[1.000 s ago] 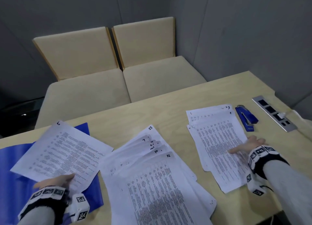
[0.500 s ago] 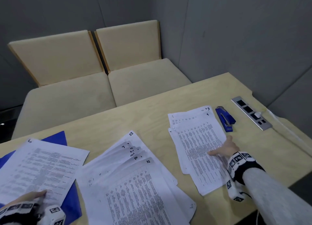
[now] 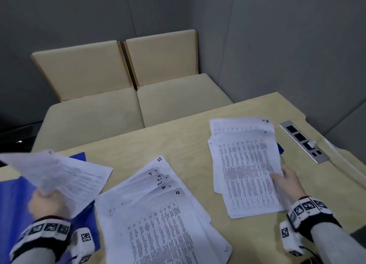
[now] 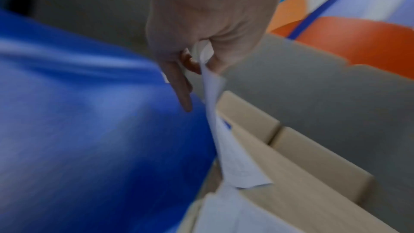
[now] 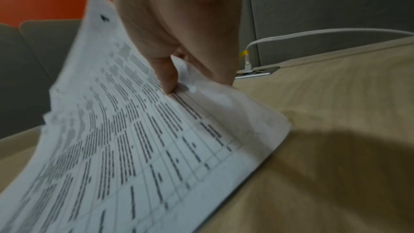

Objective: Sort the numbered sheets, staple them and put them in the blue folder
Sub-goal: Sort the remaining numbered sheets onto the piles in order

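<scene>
My left hand pinches a printed sheet by its near edge and holds it lifted over the blue folder; the left wrist view shows that sheet edge-on between thumb and fingers of the left hand. A fanned pile of numbered sheets lies in the middle of the table. At the right, my right hand grips the right edge of the sorted stack and raises it; up close, the right hand has its thumb on top of that stack. The blue stapler is almost hidden behind the stack.
A metal socket strip with a white cable plugged in is set into the table at the far right. A beige bench seat stands beyond the table's far edge, against grey walls.
My left hand has lifted its sheet off the blue folder. My right hand has gone from resting on the sorted stack to gripping and raising its right edge, hiding most of the stapler.
</scene>
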